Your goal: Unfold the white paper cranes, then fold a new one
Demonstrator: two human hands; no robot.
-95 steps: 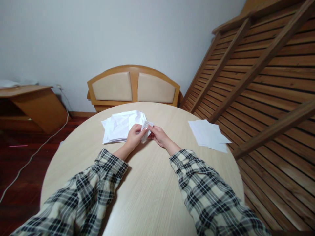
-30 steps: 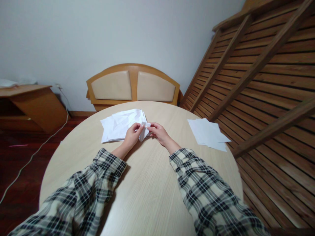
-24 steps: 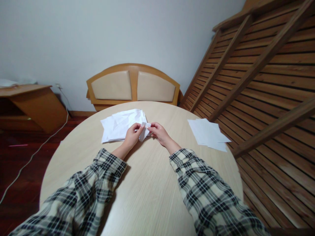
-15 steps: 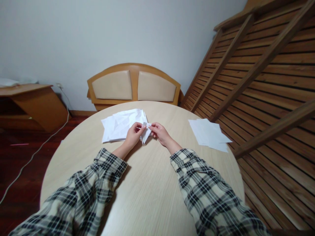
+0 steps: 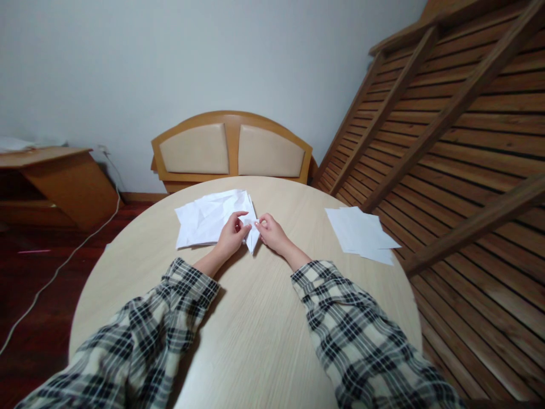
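A small folded piece of white paper (image 5: 252,241) is between my two hands, its pointed end towards me. My left hand (image 5: 233,234) pinches its left side with the thumb, the index finger raised a little above. On the other side my right hand (image 5: 272,233) grips the paper's upper right edge between thumb and fingertips. Behind and to the left lies a pile of white paper sheets (image 5: 208,213), creased on top, partly covered by my left hand. The folds under my fingers are hidden.
The round wooden table (image 5: 255,318) carries everything. More white sheets (image 5: 361,233) lie spread at its right side. A padded headboard (image 5: 232,145) stands behind it, slatted wooden panels (image 5: 460,142) lean at the right, and a cable (image 5: 63,267) runs over the floor at left.
The folded paper has turned so its point faces me more squarely, and its two lower tips now look like one. Both hands have shifted slightly; my left index finger has lifted.
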